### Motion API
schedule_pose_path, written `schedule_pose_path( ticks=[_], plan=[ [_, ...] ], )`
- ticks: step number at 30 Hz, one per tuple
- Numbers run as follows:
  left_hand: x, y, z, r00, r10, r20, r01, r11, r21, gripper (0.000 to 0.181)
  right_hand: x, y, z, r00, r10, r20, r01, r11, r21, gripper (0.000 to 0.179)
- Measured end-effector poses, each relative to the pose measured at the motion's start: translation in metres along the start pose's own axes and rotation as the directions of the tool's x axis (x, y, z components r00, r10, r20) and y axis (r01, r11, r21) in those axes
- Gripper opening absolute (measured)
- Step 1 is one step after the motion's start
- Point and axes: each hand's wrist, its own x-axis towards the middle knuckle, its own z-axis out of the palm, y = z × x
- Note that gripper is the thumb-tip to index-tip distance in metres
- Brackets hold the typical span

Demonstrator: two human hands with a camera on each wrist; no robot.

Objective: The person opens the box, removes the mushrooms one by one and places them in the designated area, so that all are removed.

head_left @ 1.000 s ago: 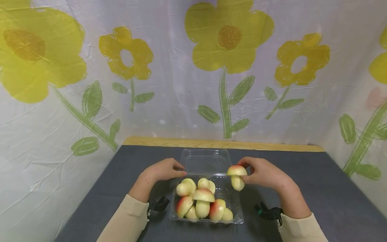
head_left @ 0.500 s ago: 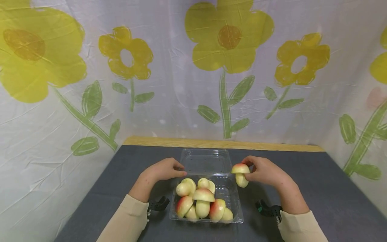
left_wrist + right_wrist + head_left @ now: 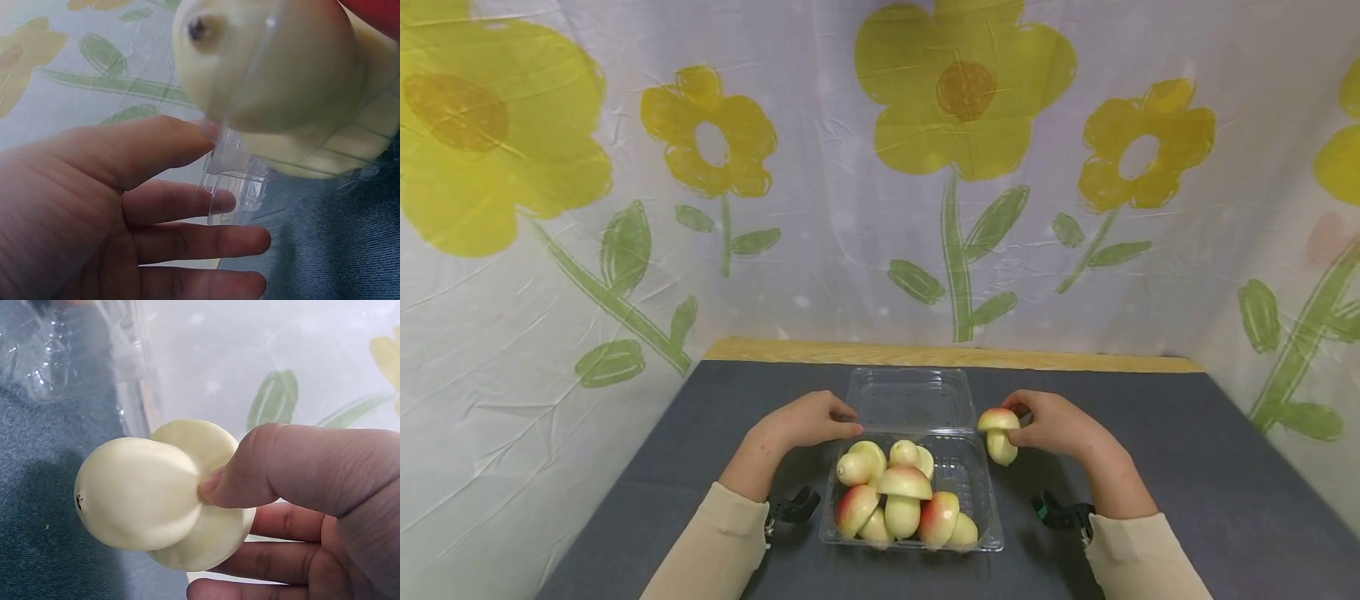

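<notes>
My right hand (image 3: 1054,425) pinches a mushroom (image 3: 999,418) with a red-tinged cap and pale stem, thumb where stem meets cap. It is held cap up, just right of the clear plastic container (image 3: 972,479). In the right wrist view the pale stem (image 3: 134,494) has a small dark spot at its end. My left hand (image 3: 808,421) is at the container's back left corner. In the left wrist view its thumb (image 3: 169,147) touches the clear wall, and the other fingers extend straight beside it. Several similar mushrooms (image 3: 904,500) lie in the container's base, mainly left and front.
The container's hinged lid (image 3: 912,400) lies folded back flat behind the base. A dark cloth (image 3: 715,467) covers the table, with a wooden strip (image 3: 820,351) along its back edge. A flower-printed curtain (image 3: 820,250) encloses the back and sides.
My right hand has moved the mushroom a little to the right, from over the container's right edge to just outside it. The left hand has stayed where it was.
</notes>
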Motion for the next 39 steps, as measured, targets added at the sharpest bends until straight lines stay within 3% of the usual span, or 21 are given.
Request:
schedule_pose_path(
  ticks=[17,39],
  plan=[
    [0.0,0.001,0.0,1.0,-0.005,0.004,0.005,1.0,0.0,0.039,0.009,0.017,0.009,0.999,0.04,0.014,-0.039,0.999,-0.016,0.048],
    [-0.001,0.001,0.001,1.0,-0.013,-0.006,0.013,1.0,0.001,0.039,0.007,0.018,0.009,0.996,0.061,0.062,-0.061,0.998,-0.001,0.058]
  ],
)
